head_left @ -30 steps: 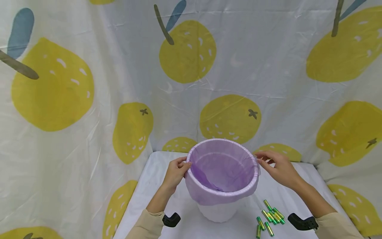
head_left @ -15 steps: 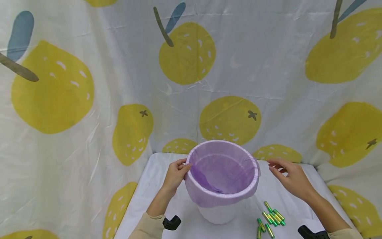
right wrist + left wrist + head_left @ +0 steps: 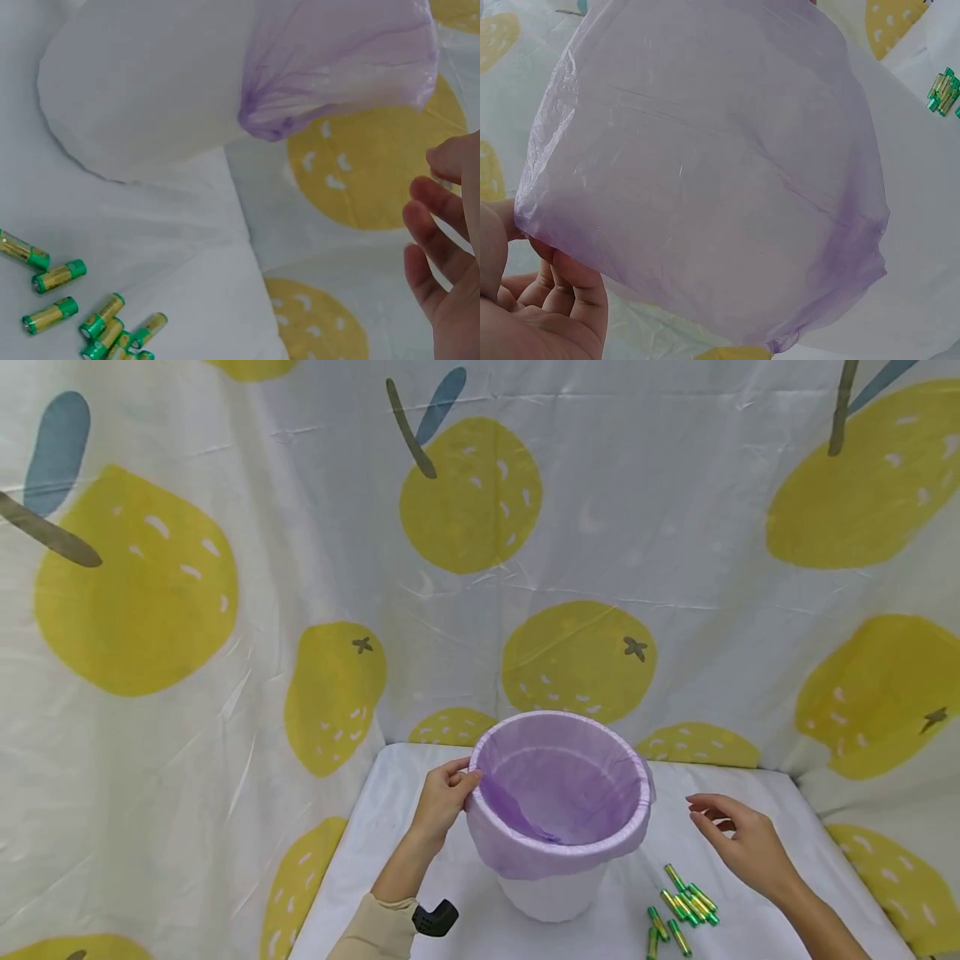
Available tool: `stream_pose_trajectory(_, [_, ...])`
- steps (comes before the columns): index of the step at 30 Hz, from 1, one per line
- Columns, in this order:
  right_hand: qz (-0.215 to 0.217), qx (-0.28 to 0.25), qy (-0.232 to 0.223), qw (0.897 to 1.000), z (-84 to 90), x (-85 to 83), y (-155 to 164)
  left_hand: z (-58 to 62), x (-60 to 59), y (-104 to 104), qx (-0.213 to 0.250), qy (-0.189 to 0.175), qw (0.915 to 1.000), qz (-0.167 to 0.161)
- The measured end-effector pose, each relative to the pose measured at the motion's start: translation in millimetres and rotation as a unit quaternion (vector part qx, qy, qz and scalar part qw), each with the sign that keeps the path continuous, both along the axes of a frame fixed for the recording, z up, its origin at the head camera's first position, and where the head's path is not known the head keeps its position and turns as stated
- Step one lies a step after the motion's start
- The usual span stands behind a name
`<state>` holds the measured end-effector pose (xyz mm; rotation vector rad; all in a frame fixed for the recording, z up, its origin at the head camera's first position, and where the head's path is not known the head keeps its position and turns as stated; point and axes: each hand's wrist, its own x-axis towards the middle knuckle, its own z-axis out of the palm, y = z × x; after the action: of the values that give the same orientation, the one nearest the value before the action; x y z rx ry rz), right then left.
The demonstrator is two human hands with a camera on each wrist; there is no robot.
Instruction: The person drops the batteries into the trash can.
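Drifting lower right off the rim, the right hand [image 3: 738,839] hangs empty and loosely spread above the batteries [image 3: 681,908], while the left hand [image 3: 444,796] pinches the purple-lined bin [image 3: 558,806] at lower centre

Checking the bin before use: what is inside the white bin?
A purple bag lines the white bin, folded over its rim; nothing else shows inside. The near inner wall and part of the bottom are hidden.
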<state>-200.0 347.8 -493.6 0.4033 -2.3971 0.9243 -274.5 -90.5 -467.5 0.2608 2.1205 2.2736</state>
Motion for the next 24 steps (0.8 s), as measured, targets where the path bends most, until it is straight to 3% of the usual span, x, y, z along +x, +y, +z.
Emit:
stream_pose_trajectory(9, [-0.031,-0.023,0.004,0.999,-38.1,10.8,-2.6,0.7,-0.2,-0.8,0.001,-0.006,1.0,0.002])
stream_pose_trajectory(15, [-0.077,-0.037,0.024,0.996,-68.6,17.9,-5.3,0.6,-1.4,-0.2,0.001,-0.009,1.0,-0.003])
stream_pose_trajectory(24, [-0.114,-0.048,-0.012,0.992,-100.5,27.2,-9.3,0.0,-1.2,-0.6,0.0,-0.01,1.0,0.0])
